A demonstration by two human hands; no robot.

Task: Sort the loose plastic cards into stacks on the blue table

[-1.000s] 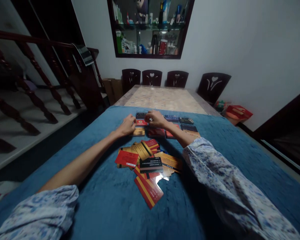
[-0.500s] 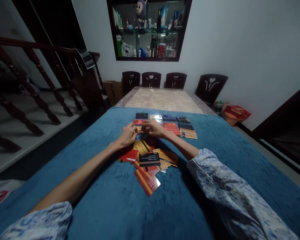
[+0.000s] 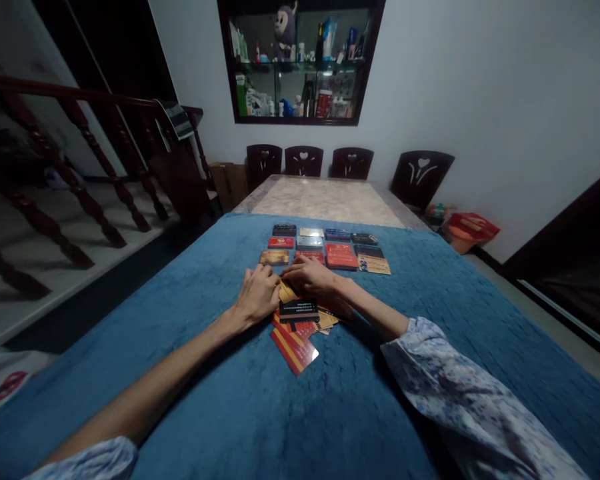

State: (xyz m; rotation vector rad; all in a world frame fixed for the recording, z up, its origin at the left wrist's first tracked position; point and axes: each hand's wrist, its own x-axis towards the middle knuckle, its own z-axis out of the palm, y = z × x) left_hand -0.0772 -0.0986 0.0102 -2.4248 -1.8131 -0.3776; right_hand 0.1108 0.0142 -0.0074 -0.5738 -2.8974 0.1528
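Covering the far part of a loose heap of cards (image 3: 300, 316), the left hand (image 3: 259, 293) lies at its ten o'clock and the right hand (image 3: 310, 274) at its one o'clock, with a gold card (image 3: 287, 292) between them. The fingers are curled, but whether either grip pinches a card cannot be told. The heap rests on blue cloth (image 3: 205, 387) over the surface (image 3: 325, 197), rows of card stacks (image 3: 341, 255) at twelve o'clock.

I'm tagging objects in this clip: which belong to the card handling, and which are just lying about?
In use:
- left hand, right hand
- loose cards
- card stacks
- blue cloth beneath

Lying about:
- four chairs
- cardboard box
- wall cabinet
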